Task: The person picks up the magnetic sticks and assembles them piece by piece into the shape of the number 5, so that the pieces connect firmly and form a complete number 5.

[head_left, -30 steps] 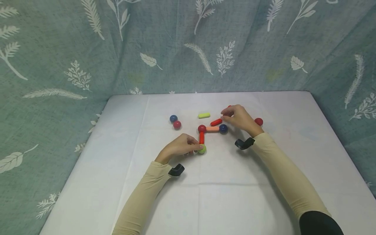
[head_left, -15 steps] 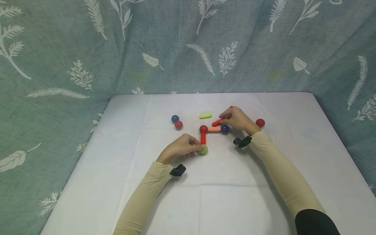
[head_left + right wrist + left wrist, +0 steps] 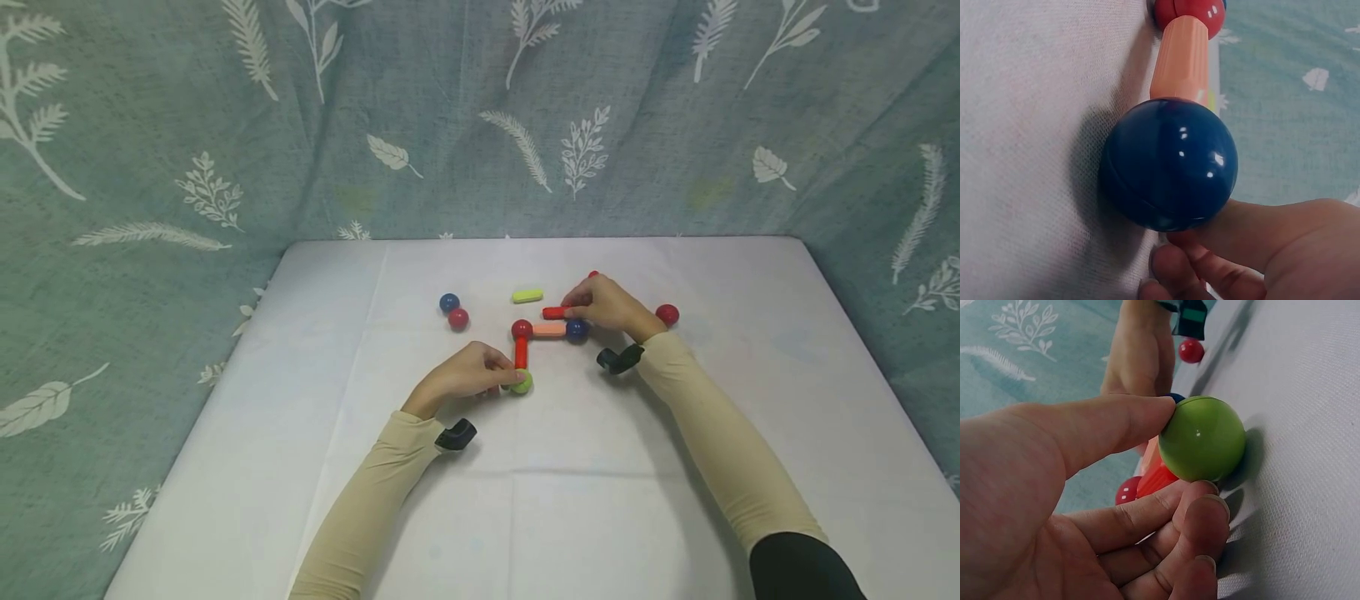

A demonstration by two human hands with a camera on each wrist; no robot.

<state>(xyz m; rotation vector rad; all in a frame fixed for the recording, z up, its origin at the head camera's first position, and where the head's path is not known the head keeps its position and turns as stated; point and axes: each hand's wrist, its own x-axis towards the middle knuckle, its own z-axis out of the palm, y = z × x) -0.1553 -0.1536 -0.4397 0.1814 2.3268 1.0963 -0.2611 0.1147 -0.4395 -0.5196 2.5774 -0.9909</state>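
An L-shaped piece of balls and rods lies on the white cloth. At its corner is a red ball (image 3: 522, 330); a red rod (image 3: 521, 353) runs down to a green ball (image 3: 1204, 440), and a peach rod (image 3: 549, 330) joins it to a dark blue ball (image 3: 1169, 165). My left hand (image 3: 465, 373) pinches the green ball between thumb and fingers. Just behind the blue ball, my right hand (image 3: 611, 304) pinches the right end of a separate red rod (image 3: 553, 312). In the right wrist view the blue ball hides that rod.
A lime rod (image 3: 527, 296) lies farther back. Left of it, a blue ball (image 3: 449, 302) and a red ball (image 3: 458, 319) sit together. Another red ball (image 3: 667, 315) is beside my right wrist. A patterned curtain (image 3: 450, 117) stands behind the table.
My right hand has shifted slightly left and taken the loose red rod's end, and the rod has turned from slanted to nearly level. My left hand stays on the green ball.
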